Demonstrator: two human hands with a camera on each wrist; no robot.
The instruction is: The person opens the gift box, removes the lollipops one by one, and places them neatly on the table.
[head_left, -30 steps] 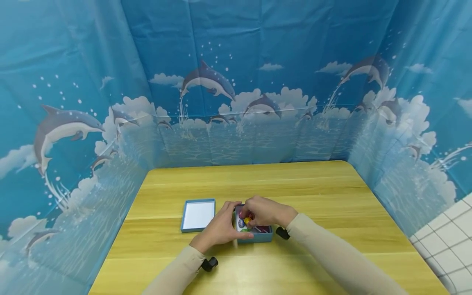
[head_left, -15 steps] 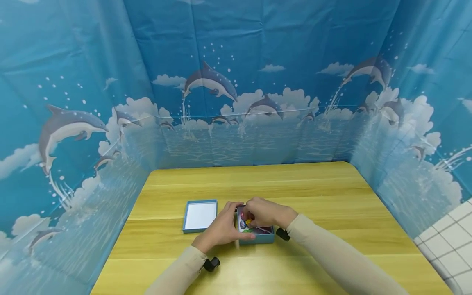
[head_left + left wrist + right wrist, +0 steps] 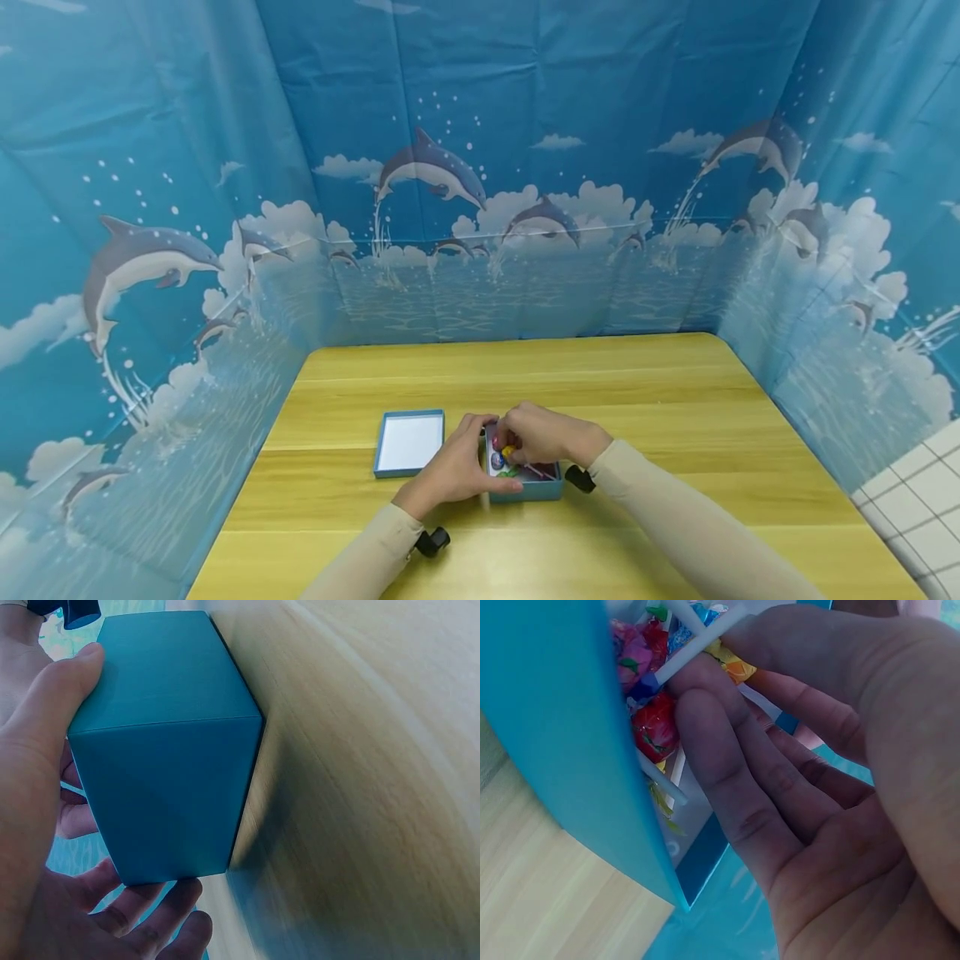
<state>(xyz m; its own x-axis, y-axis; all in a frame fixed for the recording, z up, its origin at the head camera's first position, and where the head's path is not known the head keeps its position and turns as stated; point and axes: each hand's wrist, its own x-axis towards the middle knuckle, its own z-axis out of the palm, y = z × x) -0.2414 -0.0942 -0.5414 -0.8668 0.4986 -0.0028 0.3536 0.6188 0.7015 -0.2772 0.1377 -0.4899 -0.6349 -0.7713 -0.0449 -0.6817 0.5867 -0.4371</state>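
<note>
A blue box (image 3: pixel 527 492) stands on the table with its top uncovered. My left hand (image 3: pixel 455 468) grips its left end, thumb along the near wall and fingers at the far side; the left wrist view shows the box's outer walls (image 3: pixel 169 802). My right hand (image 3: pixel 545 435) reaches into the box from above. Its thumb and fingers pinch a yellow-wrapped lollipop (image 3: pixel 737 666), partly hidden by the fingers. Around it lie a red lollipop (image 3: pixel 656 727), a pink lollipop (image 3: pixel 632 656), and others with white sticks and blue or green wrappers.
A shallow blue box lid (image 3: pixel 409 443) with a white inside lies to the left of the box. The yellow wooden table (image 3: pixel 600 375) is bordered at the back and sides by a dolphin-print curtain (image 3: pixel 480 275). White tiles (image 3: pixel 918 492) show at the right.
The head view has shifted slightly. My right hand's fingers have moved a little inside the box around the yellow lollipop. My left hand keeps its grip on the box.
</note>
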